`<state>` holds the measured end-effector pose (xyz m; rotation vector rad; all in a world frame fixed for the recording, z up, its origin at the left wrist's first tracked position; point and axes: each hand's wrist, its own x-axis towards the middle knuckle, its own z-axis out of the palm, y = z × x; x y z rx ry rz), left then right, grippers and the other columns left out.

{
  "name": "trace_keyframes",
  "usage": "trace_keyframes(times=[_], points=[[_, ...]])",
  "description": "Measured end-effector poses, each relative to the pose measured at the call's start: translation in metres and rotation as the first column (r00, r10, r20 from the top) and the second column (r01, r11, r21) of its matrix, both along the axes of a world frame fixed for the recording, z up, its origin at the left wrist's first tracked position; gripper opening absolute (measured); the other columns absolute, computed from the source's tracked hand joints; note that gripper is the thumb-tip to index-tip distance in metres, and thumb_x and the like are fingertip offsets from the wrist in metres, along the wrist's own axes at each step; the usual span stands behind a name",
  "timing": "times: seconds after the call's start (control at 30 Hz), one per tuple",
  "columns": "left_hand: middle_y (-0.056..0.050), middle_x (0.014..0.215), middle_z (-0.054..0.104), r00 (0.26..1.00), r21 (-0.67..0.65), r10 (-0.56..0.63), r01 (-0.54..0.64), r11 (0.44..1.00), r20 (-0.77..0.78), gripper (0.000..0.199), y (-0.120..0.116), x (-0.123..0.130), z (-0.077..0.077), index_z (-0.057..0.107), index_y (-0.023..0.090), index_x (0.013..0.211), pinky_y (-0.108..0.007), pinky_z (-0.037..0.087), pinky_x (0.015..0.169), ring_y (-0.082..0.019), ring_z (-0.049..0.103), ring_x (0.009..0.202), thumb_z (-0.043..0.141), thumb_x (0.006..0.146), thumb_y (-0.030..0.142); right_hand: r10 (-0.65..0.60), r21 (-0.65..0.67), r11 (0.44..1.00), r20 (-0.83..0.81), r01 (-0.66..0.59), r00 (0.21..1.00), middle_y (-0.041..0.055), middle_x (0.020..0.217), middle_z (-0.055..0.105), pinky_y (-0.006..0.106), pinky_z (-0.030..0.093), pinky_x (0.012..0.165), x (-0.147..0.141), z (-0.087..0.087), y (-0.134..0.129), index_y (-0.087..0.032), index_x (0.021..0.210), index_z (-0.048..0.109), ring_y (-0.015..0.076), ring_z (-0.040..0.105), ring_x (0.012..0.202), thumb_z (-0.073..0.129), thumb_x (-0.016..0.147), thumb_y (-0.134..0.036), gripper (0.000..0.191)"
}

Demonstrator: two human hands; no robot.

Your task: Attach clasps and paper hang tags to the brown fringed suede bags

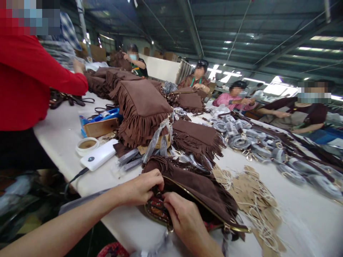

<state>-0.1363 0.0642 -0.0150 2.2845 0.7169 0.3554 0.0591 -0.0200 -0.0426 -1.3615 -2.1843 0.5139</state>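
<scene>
A brown fringed handbag [195,178] lies on the table in front of me with its gold zip open, showing a red patterned lining. My left hand [146,187] is closed at the left end of the opening, its fingers curled around something small and dark that I cannot make out. Beside it, my right hand [184,214] reaches into the mouth of the bag, thumb and fingers pinched together close to the left fingertips. What the right fingers grip is hidden.
Behind the bag are stacked brown fringed bags [144,100]. Cardboard tags with strings [249,192] and plastic-wrapped straps [241,139] lie to the right. A white power bank [99,155], round tin [87,145] and blue tape dispenser [103,116] stand left. Several people are around the table.
</scene>
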Motion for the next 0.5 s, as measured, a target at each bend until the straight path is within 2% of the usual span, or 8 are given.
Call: trace_keyframes(times=[0.07, 0.13, 0.33, 0.5], points=[[-0.001, 0.1, 0.053, 1.0, -0.009, -0.009, 0.01, 1.0, 0.016, 0.035, 0.002, -0.002, 0.001, 0.054, 0.02, 0.086, -0.026, 0.041, 0.082, -0.016, 0.051, 0.094, 0.046, 0.064, -0.006, -0.064, 0.014, 0.998, 0.072, 0.063, 0.995, 0.003, 0.076, 0.067, 0.024, 0.043, 0.06, -0.005, -0.001, -0.004, -0.021, 0.083, 0.056, 0.0174, 0.064, 0.066, 0.04, 0.095, -0.016, 0.021], [-0.002, 0.098, 0.054, 0.999, -0.025, -0.006, 0.007, 1.0, 0.038, 0.031, 0.003, -0.004, 0.001, 0.055, 0.02, 0.082, -0.026, 0.042, 0.081, -0.016, 0.052, 0.093, 0.046, 0.066, -0.005, -0.082, 0.015, 0.997, 0.055, 0.081, 0.995, 0.0031, 0.075, 0.066, 0.023, 0.043, 0.059, -0.01, -0.003, -0.007, -0.021, 0.083, 0.056, 0.0171, 0.064, 0.065, 0.039, 0.095, -0.016, 0.021], [-0.001, 0.094, 0.056, 0.995, -0.049, 0.01, -0.004, 0.999, 0.104, 0.029, 0.005, -0.007, -0.002, 0.059, 0.019, 0.082, -0.027, 0.043, 0.083, -0.016, 0.053, 0.091, 0.049, 0.066, -0.003, 0.029, 0.025, 0.999, -0.159, -0.026, 0.987, 0.0098, 0.112, 0.068, 0.026, 0.049, 0.082, -0.008, -0.005, -0.007, -0.021, 0.085, 0.058, 0.0186, 0.067, 0.096, 0.043, 0.092, -0.009, 0.02], [-0.003, 0.094, 0.057, 0.986, -0.018, 0.117, -0.116, 0.993, 0.117, 0.03, 0.0, -0.005, -0.008, 0.064, 0.017, 0.078, -0.025, 0.044, 0.081, -0.015, 0.055, 0.09, 0.048, 0.067, -0.006, 0.107, -0.028, 0.993, -0.259, -0.118, 0.96, 0.005, 0.105, 0.069, 0.022, 0.048, 0.082, 0.0, 0.0, 0.003, -0.021, 0.082, 0.06, 0.0146, 0.065, 0.093, 0.049, 0.091, -0.006, 0.021]])
